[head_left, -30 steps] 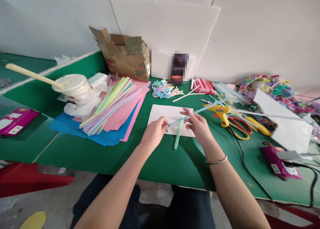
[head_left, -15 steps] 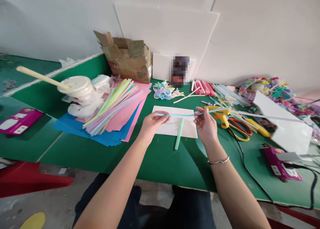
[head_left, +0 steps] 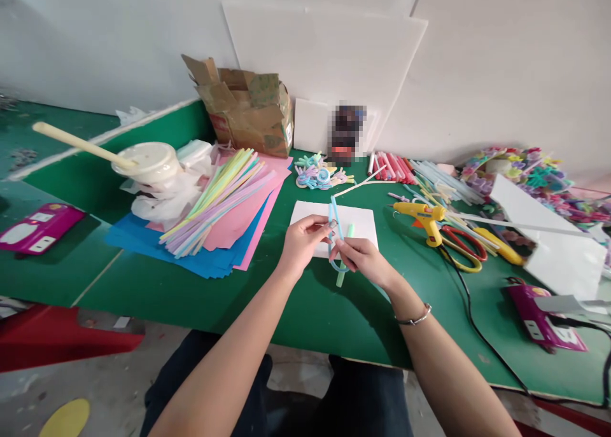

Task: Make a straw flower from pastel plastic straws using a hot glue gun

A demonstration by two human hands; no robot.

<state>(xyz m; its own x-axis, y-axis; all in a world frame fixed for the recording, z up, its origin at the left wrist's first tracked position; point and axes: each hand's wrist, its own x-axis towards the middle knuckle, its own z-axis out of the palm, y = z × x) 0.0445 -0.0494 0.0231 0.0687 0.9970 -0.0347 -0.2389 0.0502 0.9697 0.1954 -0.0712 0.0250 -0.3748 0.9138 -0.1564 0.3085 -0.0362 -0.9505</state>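
Note:
A light blue pipe cleaner (head_left: 333,207) is bent into a narrow loop, held above the table in both hands. My left hand (head_left: 303,241) pinches it on the left side between thumb and fingers. Just below and to the right, my right hand (head_left: 367,260) is closed on its lower part. Beneath them a white sheet (head_left: 304,212) lies on the green table (head_left: 305,310). A short pale green stick-like piece (head_left: 351,230) rests partly on that sheet, its lower end overhanging the near edge and partly hidden by my right hand.
To the right are a yellow glue gun (head_left: 426,219) with its cord, scissors (head_left: 470,249) and a purple power strip (head_left: 547,319). Pastel pipe cleaners (head_left: 214,201) cover coloured sheets (head_left: 143,246) at left. Behind stand a cardboard box (head_left: 252,122) and a pile of curled pieces (head_left: 317,175).
The blue pipe cleaner was stretched nearly straight between my hands; now it is bent into a loop. My right hand has moved left and toward me, close to my left hand.

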